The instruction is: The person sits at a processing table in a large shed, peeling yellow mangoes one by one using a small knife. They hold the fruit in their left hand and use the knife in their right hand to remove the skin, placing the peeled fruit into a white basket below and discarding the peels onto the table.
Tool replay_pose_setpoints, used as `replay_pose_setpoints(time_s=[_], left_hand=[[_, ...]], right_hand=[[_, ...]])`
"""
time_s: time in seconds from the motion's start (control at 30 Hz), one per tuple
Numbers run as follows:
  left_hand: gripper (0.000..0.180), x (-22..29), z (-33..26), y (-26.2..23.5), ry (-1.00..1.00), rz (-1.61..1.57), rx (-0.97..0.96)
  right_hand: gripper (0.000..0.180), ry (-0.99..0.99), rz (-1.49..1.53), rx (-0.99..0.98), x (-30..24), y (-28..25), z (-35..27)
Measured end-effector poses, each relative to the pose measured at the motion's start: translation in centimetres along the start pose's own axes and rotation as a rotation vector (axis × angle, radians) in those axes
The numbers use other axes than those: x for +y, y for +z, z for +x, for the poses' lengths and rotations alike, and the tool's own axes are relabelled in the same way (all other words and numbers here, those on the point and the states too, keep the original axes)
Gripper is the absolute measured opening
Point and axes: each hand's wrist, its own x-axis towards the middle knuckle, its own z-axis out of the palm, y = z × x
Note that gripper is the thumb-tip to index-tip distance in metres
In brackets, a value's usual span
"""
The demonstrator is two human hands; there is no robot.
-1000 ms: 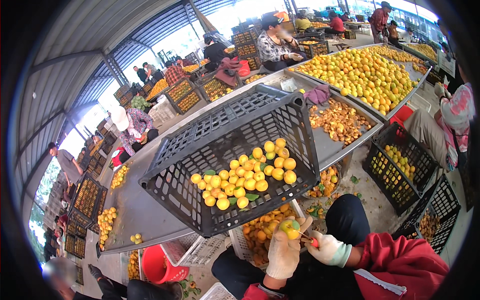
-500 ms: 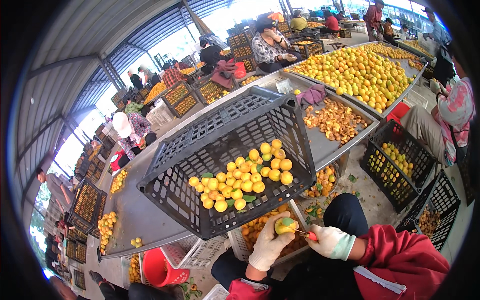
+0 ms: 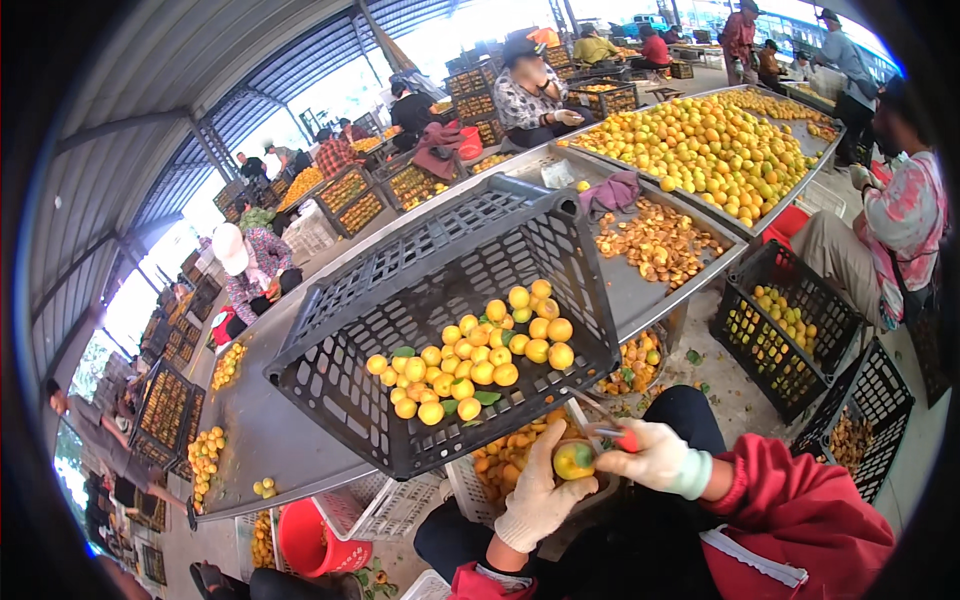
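Observation:
My left hand (image 3: 538, 500), in a white knit glove, is closed around a yellow-green apricot (image 3: 574, 460) above my lap. Close on its right, my gloved right hand (image 3: 655, 458) grips a slim red-handled knife (image 3: 627, 440). The thin metal end points up and left, clear of the fruit. Just beyond my hands a black plastic crate (image 3: 440, 270) lies tipped on its side, open toward me, with several yellow apricots (image 3: 470, 360) and a few green leaves inside. Below its edge a light crate (image 3: 466, 488) of orange fruit pieces is partly hidden by my hands.
The crate rests on a long metal table (image 3: 270, 400). Cut orange fruit (image 3: 660, 240) and a purple cloth (image 3: 610, 193) lie there; a big fruit heap (image 3: 720, 150) is beyond. Black crates (image 3: 785, 325) and a seated co-worker (image 3: 905, 215) are right. A red bucket (image 3: 310, 538) stands lower left.
The knife has come away from the apricot and its tip has swung upward. The apricot has turned in my left hand, and the whole view has shifted slightly.

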Motion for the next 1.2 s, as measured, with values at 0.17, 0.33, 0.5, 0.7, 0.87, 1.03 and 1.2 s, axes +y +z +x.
replay_pose_setpoints(time_s=[0.17, 0.33, 0.5, 0.7, 0.87, 1.03, 1.2], left_hand=[[0.079, 2.3, 0.0, 0.4, 0.016, 0.095, 0.014], [0.073, 3.1, 0.1, 1.3, -0.103, -0.213, -0.068], [0.066, 3.4, -0.8, 1.7, -0.152, -0.757, -0.090], [0.064, 1.1, 0.0, 1.5, -0.072, -0.206, -0.075], [0.057, 2.8, 0.1, 0.9, -0.040, -0.023, -0.043], [0.057, 3.5, -0.3, 0.3, -0.047, 0.062, -0.049], [0.062, 2.1, -0.4, 0.5, -0.038, -0.058, -0.129]], right_hand=[[0.033, -0.059, 0.470, 0.019, 2.4, 2.7, 0.1], [0.019, -0.301, 0.012, 0.242, 2.2, 1.1, -1.6], [0.043, 0.120, -0.613, 0.404, 3.5, -7.4, -1.4], [0.048, 0.092, -0.454, -0.042, 2.1, -7.0, -4.8], [0.041, 0.028, -0.447, -0.251, 0.4, -3.5, -4.6], [0.042, 0.053, -0.379, -0.293, 1.3, -2.5, -4.7], [0.043, 0.133, -0.373, -0.324, 2.4, -1.8, -5.4]])
